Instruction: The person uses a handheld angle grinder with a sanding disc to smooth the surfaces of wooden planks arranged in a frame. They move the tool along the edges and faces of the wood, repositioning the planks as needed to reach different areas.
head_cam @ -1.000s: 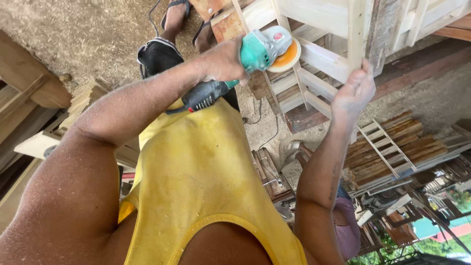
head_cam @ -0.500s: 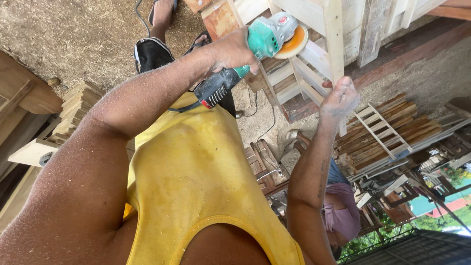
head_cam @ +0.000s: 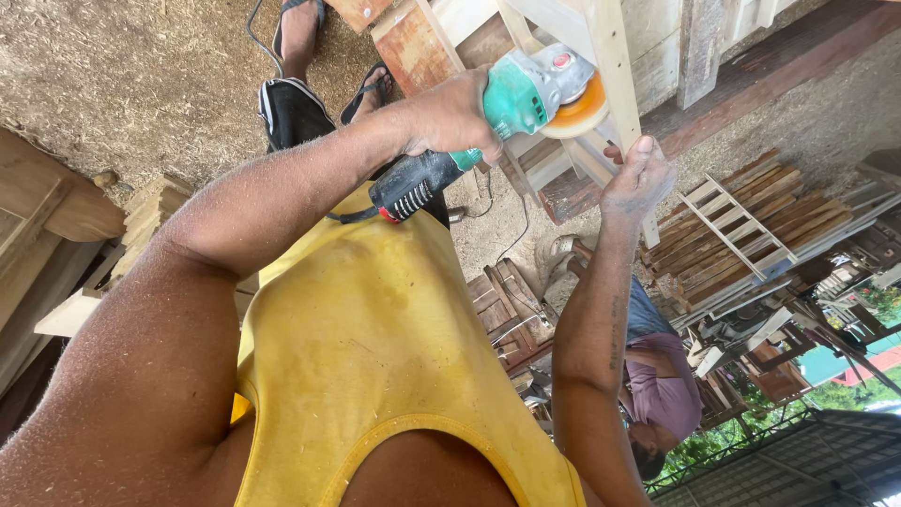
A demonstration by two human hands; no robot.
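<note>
Right hand point(head_cam: 450, 117) is gripping green angle grinder point(head_cam: 488, 117), disc against pale wooden frame point(head_cam: 615, 70); left hand point(head_cam: 636, 180) is clasping that frame's upright.

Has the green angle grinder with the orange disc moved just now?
Yes. The green angle grinder moved away from the red-brown board, up against the pale upright wooden post.

grinder point(head_cam: 507, 103) disc on frame post point(head_cam: 615, 84) | stacked frames point(head_cam: 751, 235) probably behind
</note>
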